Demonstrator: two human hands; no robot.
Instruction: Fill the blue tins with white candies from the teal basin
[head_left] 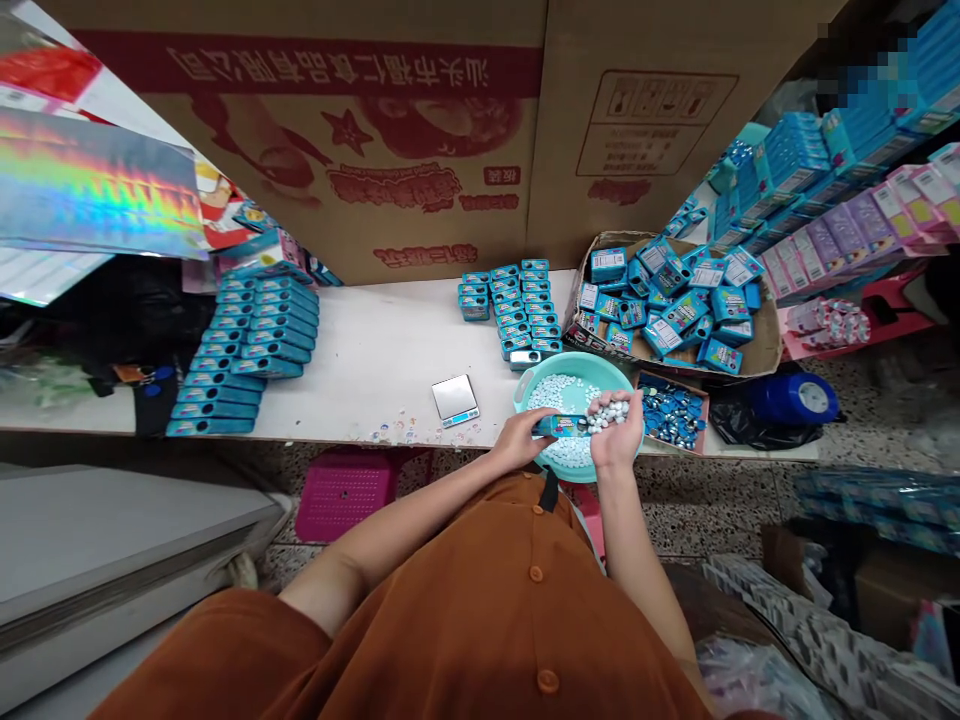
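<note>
My left hand point(519, 437) grips a small blue tin point(561, 426) by its end, over the near rim of a teal basin point(529, 385) of small white candies. My right hand point(616, 428) is cupped around a heap of white candies point(609, 411), held against the tin's other end. Both hands hover above the basin at the front edge of the white table point(375, 350). A small silver pocket scale point(454, 399) lies just left of the basin.
Rows of filled blue tins point(514, 305) stand behind the basin, and more stacks point(244, 350) sit at the left. A cardboard tray of blue boxes point(667, 300) and a box of blue lids point(671, 412) are on the right. Big cartons wall the back. A pink stool point(346, 492) stands below.
</note>
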